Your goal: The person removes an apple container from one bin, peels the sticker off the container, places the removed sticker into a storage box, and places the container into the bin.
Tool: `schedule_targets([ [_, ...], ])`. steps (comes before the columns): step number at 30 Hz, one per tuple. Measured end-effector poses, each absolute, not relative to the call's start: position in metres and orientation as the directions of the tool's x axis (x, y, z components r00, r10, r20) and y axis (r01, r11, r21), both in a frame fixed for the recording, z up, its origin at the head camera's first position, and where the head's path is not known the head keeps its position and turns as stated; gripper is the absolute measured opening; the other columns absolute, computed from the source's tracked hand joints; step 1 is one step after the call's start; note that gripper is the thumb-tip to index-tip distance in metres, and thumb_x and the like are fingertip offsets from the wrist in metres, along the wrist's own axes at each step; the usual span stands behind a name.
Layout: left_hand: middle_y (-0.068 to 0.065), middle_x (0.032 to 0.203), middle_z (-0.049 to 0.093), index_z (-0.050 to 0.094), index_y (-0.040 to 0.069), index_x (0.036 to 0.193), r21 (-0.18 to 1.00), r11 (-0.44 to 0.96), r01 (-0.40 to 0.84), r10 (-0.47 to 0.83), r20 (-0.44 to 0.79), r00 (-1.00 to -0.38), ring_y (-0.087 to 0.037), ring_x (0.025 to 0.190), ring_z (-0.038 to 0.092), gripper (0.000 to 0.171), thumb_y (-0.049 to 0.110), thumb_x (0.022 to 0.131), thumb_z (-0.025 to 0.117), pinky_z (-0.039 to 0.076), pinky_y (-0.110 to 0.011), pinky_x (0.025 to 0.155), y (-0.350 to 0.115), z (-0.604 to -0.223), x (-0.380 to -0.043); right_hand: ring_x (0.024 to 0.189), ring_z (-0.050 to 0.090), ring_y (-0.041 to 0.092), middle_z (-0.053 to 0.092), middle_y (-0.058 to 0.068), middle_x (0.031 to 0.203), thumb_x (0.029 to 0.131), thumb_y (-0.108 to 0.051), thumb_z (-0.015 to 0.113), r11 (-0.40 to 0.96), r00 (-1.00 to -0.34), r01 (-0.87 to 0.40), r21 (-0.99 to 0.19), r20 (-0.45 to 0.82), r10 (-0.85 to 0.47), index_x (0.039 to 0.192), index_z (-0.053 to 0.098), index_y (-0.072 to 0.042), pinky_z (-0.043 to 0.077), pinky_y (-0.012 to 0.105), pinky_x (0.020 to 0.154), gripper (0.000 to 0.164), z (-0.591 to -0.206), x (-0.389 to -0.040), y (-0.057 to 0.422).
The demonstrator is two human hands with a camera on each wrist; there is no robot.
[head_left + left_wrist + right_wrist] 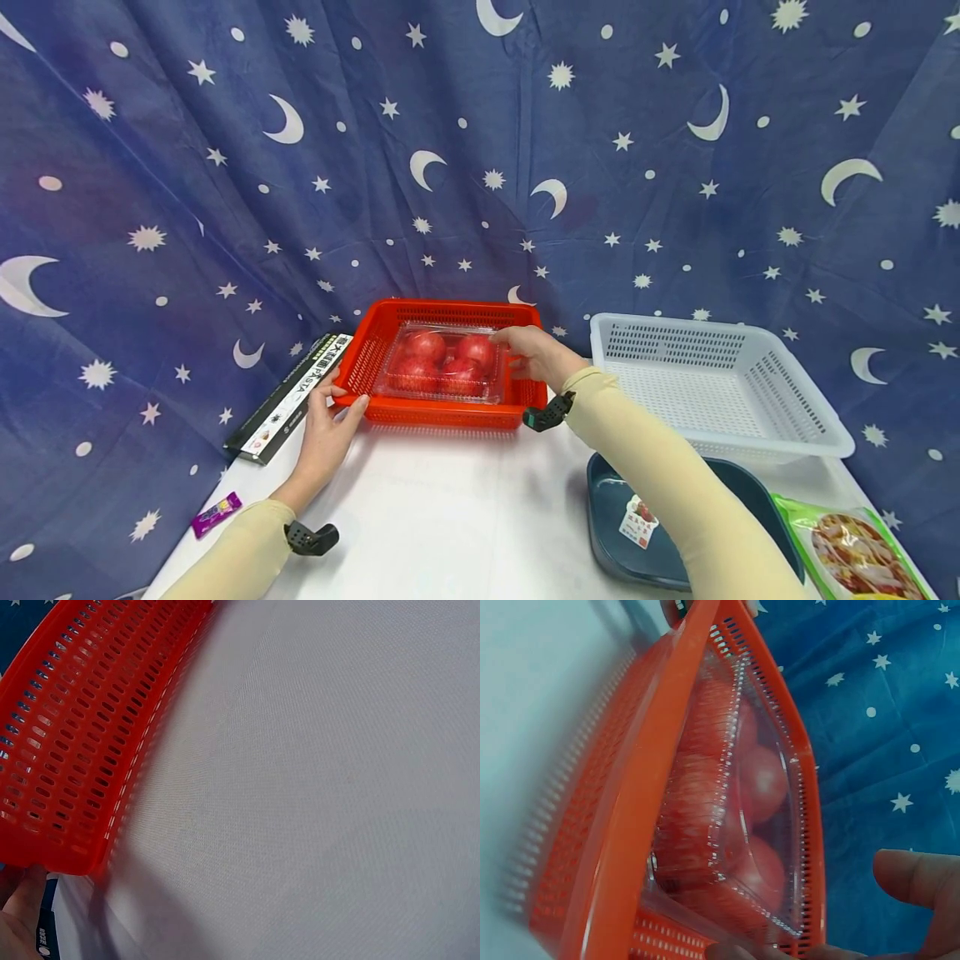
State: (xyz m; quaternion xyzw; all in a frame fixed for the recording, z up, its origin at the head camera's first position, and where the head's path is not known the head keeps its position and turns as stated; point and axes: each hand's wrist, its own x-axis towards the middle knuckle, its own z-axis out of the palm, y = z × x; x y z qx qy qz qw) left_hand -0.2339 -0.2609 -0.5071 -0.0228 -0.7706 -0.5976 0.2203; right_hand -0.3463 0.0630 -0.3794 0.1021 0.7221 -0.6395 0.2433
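Note:
A red plastic basket (442, 414) with slotted sides stands at the back of the white table. Inside it lies a clear plastic box (491, 395) holding several round red fruits (425, 344); their exact kind is unclear. My left hand (322, 437) grips the basket's front left corner, thumb at the front and fingers at the left rim. In the left wrist view, the thumb (27, 900) touches that corner. My right hand (538, 354) reaches over the basket's right rim beside the box. Its thumb (904, 877) stands apart from the fingers, whose tips are partly cut off below.
A long black pasta box (288, 400) lies left of the basket, with a small purple packet (216, 514) nearer. On the right are a white basket (750, 442), a dark blue tub (600, 517) under my right arm, and a green food bag (847, 550). A starry curtain (480, 167) hangs behind.

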Motion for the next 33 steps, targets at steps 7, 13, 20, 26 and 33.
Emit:
schedule_targets([
  [7,-0.013,0.164,0.026,0.038,-0.004,0.119,0.914,0.292,0.283,-0.226,0.354,-0.908,-0.045,0.131,0.05,0.043,0.014,0.098,0.071,0.046,-0.015,0.095,-0.261,-0.506,-0.234,0.133,0.046,0.042,0.049,0.021,0.145,0.095,-0.022,0.068,0.208,-0.863,0.435,-0.876,-0.472,-0.182,0.135,0.05,-0.001,0.043,0.052,0.11,0.049,-0.368,-0.34,0.07],
  [13,-0.015,0.164,0.026,0.039,-0.006,0.118,0.909,0.303,0.287,-0.226,0.361,-0.905,-0.046,0.13,0.051,0.042,0.014,0.098,0.071,0.046,-0.014,0.095,-0.263,-0.506,-0.235,0.135,0.045,0.043,0.049,0.022,0.147,0.098,-0.023,0.067,0.309,-0.886,0.342,-0.887,-0.415,-0.209,0.138,0.054,-0.002,0.045,0.05,0.109,0.047,-0.363,-0.329,0.077],
  [20,-0.014,0.164,0.027,0.039,-0.006,0.117,0.905,0.319,0.283,-0.225,0.362,-0.905,-0.045,0.124,0.055,0.043,0.014,0.098,0.071,0.047,-0.012,0.093,-0.265,-0.504,-0.237,0.133,0.048,0.044,0.048,0.022,0.148,0.099,-0.023,0.066,0.361,-0.893,0.284,-0.888,-0.382,-0.237,0.148,0.044,-0.002,0.042,0.053,0.11,0.058,-0.36,-0.317,0.087],
  [26,-0.012,0.165,0.025,0.038,-0.006,0.118,0.912,0.311,0.267,-0.219,0.342,-0.914,-0.045,0.123,0.056,0.043,0.015,0.099,0.071,0.048,-0.012,0.091,-0.266,-0.503,-0.236,0.133,0.049,0.043,0.052,0.02,0.143,0.098,-0.024,0.067,0.361,-0.909,0.253,-0.898,-0.349,-0.23,0.15,0.042,-0.002,0.043,0.053,0.11,0.062,-0.361,-0.31,0.098],
  [33,-0.013,0.165,0.027,0.04,-0.005,0.119,0.884,0.411,0.221,-0.196,0.323,-0.926,-0.034,0.129,0.049,0.043,0.022,0.1,0.069,0.045,-0.007,0.088,-0.267,-0.496,-0.228,0.134,0.049,0.04,0.052,0.021,0.147,0.1,-0.025,0.063,0.473,-0.954,0.079,-0.878,-0.204,-0.22,0.152,0.043,-0.003,0.041,0.057,0.11,0.06,-0.368,-0.301,0.126],
])
